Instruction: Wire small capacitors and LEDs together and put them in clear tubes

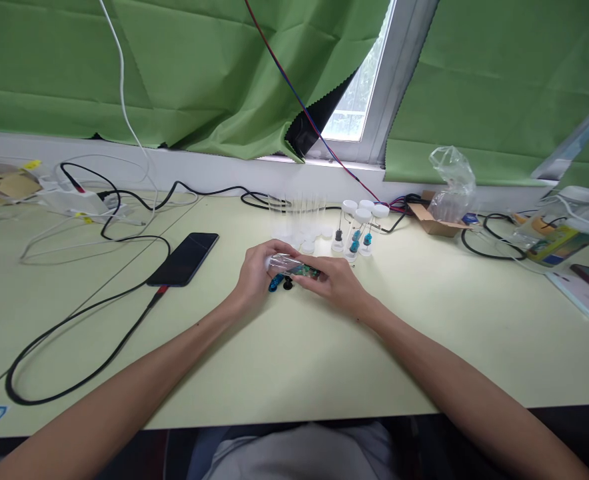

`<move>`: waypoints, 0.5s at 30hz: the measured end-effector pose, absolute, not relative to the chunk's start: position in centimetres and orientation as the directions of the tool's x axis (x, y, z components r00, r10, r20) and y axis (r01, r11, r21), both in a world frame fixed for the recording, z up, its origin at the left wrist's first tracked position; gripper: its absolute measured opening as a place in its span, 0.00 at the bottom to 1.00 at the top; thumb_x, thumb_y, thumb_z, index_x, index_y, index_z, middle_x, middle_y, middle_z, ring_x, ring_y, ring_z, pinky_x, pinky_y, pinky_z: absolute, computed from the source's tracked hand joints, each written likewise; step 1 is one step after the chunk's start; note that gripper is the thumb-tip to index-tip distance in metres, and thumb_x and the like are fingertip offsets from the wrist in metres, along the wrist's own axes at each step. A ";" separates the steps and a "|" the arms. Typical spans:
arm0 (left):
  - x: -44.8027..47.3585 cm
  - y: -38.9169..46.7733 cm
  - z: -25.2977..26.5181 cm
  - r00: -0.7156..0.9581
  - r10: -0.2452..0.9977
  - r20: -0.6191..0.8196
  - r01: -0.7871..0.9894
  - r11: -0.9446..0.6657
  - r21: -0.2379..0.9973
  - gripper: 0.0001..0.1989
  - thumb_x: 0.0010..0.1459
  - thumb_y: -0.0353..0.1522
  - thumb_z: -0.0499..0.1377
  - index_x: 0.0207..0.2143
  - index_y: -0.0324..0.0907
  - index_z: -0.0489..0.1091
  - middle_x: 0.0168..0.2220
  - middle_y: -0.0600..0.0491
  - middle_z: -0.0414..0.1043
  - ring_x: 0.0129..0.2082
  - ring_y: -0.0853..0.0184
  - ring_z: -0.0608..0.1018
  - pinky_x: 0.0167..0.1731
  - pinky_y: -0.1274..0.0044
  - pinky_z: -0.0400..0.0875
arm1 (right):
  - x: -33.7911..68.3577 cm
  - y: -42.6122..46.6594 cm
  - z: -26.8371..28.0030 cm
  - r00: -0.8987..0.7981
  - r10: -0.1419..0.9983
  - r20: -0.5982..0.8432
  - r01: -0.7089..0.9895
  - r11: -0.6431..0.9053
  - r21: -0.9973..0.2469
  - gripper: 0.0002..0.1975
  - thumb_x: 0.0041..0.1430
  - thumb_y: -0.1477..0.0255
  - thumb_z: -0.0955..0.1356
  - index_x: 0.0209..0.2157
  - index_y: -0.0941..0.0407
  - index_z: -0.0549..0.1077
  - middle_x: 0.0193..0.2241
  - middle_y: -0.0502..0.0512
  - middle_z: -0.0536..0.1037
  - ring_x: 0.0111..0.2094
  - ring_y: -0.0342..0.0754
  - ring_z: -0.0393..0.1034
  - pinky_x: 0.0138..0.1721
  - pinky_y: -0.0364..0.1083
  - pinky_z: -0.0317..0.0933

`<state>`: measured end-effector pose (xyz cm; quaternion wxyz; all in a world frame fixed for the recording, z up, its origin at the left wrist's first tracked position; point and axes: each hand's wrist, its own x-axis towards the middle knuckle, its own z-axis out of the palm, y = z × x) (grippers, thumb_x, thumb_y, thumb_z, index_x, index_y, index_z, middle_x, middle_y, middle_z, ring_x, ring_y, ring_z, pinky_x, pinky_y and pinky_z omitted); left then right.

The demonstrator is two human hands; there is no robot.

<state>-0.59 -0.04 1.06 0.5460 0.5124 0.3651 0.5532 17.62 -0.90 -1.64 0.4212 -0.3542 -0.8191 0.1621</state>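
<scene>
My left hand (255, 272) is wrapped around a clear plastic tube (283, 264), which lies sideways with its white end in my left palm. At the tube's right end, my right hand (338, 280) pinches a small green piece (307, 270). I cannot tell whether this piece is inside the tube or just at its mouth. Just below the tube, a small blue piece (275, 283) and a small black piece (288, 283) rest on the table, partly hidden by my hands.
Several clear tubes (299, 213) stand behind my hands. To their right, white-lidded tubes (362, 217) hold black and blue pieces. A phone (184, 260) with a black cable (129, 341) lies left. An open cardboard box (437, 223) with a plastic bag (454, 183) sits back right.
</scene>
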 end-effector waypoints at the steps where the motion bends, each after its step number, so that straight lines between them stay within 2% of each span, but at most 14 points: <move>1: -0.6 0.0 1.0 0.108 0.978 0.177 -0.222 -0.150 0.963 0.13 0.49 0.34 0.53 0.26 0.40 0.76 0.30 0.47 0.76 0.33 0.60 0.77 0.33 0.72 0.72 | 17.6 -0.9 -1.6 -0.392 0.720 0.572 0.446 0.693 -0.566 0.18 0.63 0.63 0.70 0.52 0.53 0.77 0.31 0.50 0.80 0.26 0.42 0.65 0.30 0.41 0.58; 6: -0.6 0.0 0.7 0.078 0.976 0.202 -0.190 -0.185 0.964 0.12 0.50 0.33 0.53 0.27 0.39 0.76 0.30 0.48 0.76 0.32 0.60 0.78 0.31 0.72 0.71 | 17.5 -1.2 -1.5 -0.394 0.738 0.548 0.444 0.675 -0.590 0.18 0.63 0.63 0.69 0.53 0.52 0.77 0.32 0.50 0.80 0.26 0.42 0.65 0.30 0.41 0.57; 15: -1.1 0.3 0.5 0.121 0.967 0.224 -0.102 -0.213 0.972 0.12 0.52 0.33 0.53 0.28 0.39 0.76 0.31 0.48 0.76 0.32 0.61 0.77 0.30 0.73 0.70 | 17.6 -1.2 -1.5 -0.406 0.740 0.536 0.427 0.673 -0.604 0.19 0.63 0.63 0.69 0.55 0.52 0.76 0.33 0.51 0.80 0.27 0.42 0.65 0.30 0.41 0.57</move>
